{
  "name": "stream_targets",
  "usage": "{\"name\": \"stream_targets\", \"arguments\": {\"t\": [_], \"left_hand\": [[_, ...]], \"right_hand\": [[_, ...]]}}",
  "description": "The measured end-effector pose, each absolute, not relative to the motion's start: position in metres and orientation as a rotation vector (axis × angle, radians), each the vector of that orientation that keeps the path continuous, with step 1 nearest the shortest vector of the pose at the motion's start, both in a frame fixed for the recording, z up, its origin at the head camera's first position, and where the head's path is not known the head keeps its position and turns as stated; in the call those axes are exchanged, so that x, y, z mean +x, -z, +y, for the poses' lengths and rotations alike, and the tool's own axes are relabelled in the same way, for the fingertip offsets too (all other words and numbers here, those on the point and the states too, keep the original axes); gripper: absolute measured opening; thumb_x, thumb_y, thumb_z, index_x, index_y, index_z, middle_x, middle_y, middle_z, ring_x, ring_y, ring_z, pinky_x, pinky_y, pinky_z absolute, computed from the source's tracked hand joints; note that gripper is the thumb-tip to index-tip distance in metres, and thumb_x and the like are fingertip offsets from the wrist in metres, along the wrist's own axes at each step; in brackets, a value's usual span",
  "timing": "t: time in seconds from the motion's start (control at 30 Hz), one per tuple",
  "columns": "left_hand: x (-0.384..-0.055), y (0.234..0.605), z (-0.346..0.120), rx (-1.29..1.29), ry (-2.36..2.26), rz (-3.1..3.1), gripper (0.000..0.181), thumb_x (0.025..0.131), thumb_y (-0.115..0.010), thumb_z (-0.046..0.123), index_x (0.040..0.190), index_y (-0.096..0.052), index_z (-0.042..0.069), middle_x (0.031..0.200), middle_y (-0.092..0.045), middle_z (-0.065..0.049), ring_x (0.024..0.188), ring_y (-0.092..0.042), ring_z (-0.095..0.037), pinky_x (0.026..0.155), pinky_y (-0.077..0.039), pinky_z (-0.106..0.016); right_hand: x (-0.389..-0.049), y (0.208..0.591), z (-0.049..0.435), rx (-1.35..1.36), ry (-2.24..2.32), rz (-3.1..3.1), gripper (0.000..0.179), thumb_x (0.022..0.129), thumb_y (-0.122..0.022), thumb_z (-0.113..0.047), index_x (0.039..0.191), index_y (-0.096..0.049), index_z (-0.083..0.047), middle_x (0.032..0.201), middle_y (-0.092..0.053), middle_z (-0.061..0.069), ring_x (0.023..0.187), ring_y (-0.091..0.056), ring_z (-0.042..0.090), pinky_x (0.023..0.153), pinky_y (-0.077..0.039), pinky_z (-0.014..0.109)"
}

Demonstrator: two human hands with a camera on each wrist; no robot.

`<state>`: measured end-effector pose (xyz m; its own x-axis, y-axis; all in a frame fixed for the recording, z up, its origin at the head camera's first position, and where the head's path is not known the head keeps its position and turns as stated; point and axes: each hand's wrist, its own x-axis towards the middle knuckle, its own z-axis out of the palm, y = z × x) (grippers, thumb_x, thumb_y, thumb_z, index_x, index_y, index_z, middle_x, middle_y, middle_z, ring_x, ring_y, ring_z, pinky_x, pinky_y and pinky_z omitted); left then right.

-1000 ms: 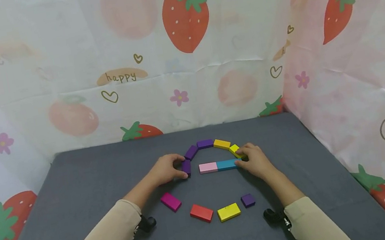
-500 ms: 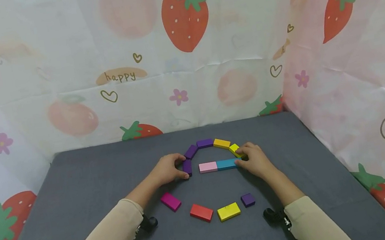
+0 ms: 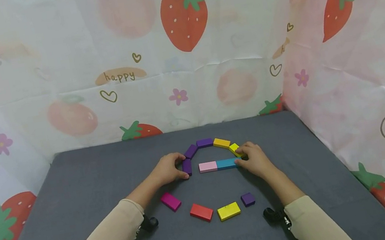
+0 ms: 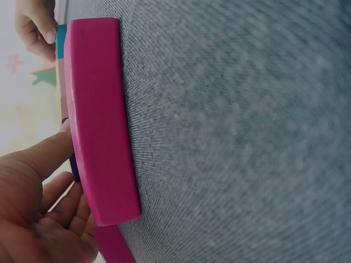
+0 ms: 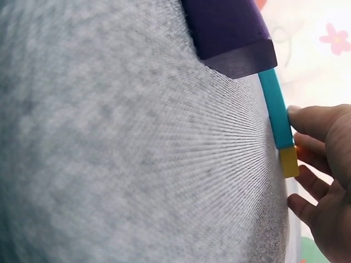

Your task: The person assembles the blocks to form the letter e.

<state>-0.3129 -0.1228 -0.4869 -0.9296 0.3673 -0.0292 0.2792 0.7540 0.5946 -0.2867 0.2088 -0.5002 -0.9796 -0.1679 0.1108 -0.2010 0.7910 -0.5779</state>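
Observation:
Thumb and index finger of my left hand [image 3: 167, 169] pinch a purple block [image 3: 187, 167] at the left end of a block arch. Another purple block [image 3: 191, 152], a purple top block [image 3: 205, 143], an orange-yellow block [image 3: 222, 143] and a yellow block [image 3: 234, 149] continue the curve. Below it, a pink block [image 3: 208, 167] meets a blue block [image 3: 226, 164] end to end. My right hand [image 3: 257, 161] holds the blue block's right end, the thumb [image 5: 310, 120] at its side and the index finger beside the yellow block. That hand hides part of the yellow block.
Nearer on the grey cloth lie a magenta block [image 3: 171, 201], a red block [image 3: 201, 212], a yellow block [image 3: 228, 211] and a small purple block [image 3: 248, 200]. A second magenta piece [image 4: 114, 246] shows low in the left wrist view. Strawberry-print curtains [image 3: 192, 73] surround the table.
The left hand and its purple block have shifted very slightly right. The right hand and the other blocks stay in place.

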Motion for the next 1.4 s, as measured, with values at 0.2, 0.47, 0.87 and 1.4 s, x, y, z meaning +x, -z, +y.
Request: {"name": "stream_targets", "arguments": {"t": [0.2,0.47,0.87,1.4], "left_hand": [[-0.3126,0.4859,-0.1227,0.526,-0.909,2.813,0.062,0.079,-0.091,0.023,0.132,-0.064,0.005,0.133,-0.066,-0.014,0.127,-0.06,-0.03,0.108,-0.046,-0.046],[-0.3125,0.4847,-0.124,0.554,-0.909,2.819,0.063,0.078,-0.091,0.022,0.132,-0.064,0.003,0.133,-0.066,-0.015,0.126,-0.06,-0.031,0.108,-0.047,-0.046],[-0.3125,0.4848,-0.124,0.531,-0.897,2.815,0.063,0.079,-0.091,0.022,0.133,-0.064,0.004,0.134,-0.065,-0.015,0.127,-0.06,-0.031,0.107,-0.047,-0.047],[-0.3118,0.4807,-0.1231,0.53,-0.892,2.803,0.063,0.079,-0.09,0.02,0.134,-0.063,0.004,0.134,-0.065,-0.015,0.128,-0.059,-0.031,0.107,-0.047,-0.046]], "right_hand": [[-0.2863,0.5017,0.2092,0.31,-0.945,-2.915,0.041,0.095,-0.075,-0.022,0.13,-0.068,-0.001,0.129,-0.06,0.013,0.121,-0.052,0.034,0.104,-0.047,0.051],[-0.2869,0.5016,0.209,0.306,-0.937,-2.918,0.041,0.095,-0.075,-0.023,0.13,-0.068,-0.002,0.13,-0.06,0.013,0.121,-0.051,0.034,0.104,-0.047,0.05],[-0.2859,0.4994,0.2082,0.306,-0.942,-2.926,0.04,0.096,-0.075,-0.022,0.129,-0.068,-0.001,0.131,-0.06,0.014,0.122,-0.051,0.035,0.104,-0.047,0.051],[-0.2866,0.4995,0.2078,0.297,-0.938,-2.932,0.04,0.096,-0.075,-0.022,0.129,-0.068,-0.002,0.131,-0.06,0.014,0.121,-0.051,0.035,0.104,-0.047,0.051]]}}
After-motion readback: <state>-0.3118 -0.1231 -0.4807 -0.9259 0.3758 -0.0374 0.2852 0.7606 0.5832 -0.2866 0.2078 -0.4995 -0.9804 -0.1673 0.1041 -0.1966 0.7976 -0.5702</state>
